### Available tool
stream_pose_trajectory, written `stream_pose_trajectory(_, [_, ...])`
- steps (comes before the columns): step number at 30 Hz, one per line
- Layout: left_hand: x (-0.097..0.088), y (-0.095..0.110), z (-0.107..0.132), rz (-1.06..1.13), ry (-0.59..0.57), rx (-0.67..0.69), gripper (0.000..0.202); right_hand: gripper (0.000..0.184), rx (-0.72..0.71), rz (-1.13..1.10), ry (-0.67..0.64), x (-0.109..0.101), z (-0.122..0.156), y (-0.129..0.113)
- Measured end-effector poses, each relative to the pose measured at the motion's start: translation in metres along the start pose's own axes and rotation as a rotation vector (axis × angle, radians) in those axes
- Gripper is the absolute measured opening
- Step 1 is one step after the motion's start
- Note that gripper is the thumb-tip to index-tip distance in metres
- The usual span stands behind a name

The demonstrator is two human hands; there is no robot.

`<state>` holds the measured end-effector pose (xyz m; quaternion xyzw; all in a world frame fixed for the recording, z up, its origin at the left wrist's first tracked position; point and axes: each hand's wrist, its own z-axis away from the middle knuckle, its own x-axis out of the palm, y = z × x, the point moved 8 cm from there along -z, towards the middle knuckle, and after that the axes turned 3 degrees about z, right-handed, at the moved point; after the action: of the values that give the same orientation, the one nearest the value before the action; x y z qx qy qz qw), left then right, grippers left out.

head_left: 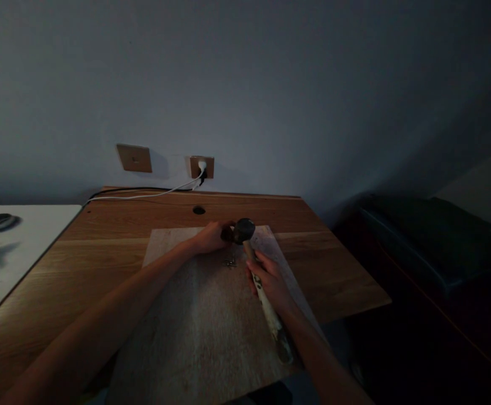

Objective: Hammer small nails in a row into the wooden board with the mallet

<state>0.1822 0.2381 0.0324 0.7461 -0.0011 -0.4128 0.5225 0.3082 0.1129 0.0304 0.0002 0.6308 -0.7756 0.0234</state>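
My right hand (268, 279) is wrapped round the pale wooden handle of a hammer (266, 304). The hammer's dark head (244, 230) hovers over the far part of a light wooden board (203, 326) that lies on the desk. My left hand (212, 237) rests on the board just left of the hammer head, fingers closed in a pinch; what they hold is too small to make out. A few small metal nails (229, 262) lie on the board between my hands.
The brown wooden desk (102, 253) has a cable hole (198, 210) near its back edge. A white cable (152, 194) runs to a wall socket (202, 167). A white surface (13, 253) adjoins on the left. Dark furniture (431, 242) stands at the right.
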Motion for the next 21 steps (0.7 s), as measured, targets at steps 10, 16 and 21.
stream_pose_trajectory(10, [0.0, 0.003, 0.001, -0.021, 0.001, -0.003, 0.045, 0.028, -0.003, -0.006, 0.005, 0.0, 0.0, 0.0])
stream_pose_trajectory(16, [-0.002, 0.006, -0.001, -0.035, -0.002, 0.019, 0.045, 0.031, -0.004, -0.018, 0.042, -0.004, 0.0, 0.001])
stream_pose_trajectory(21, [-0.009, 0.017, 0.0, -0.162, 0.019, 0.058, 0.038, 0.033, -0.013, -0.029, 0.122, -0.014, 0.001, -0.006])
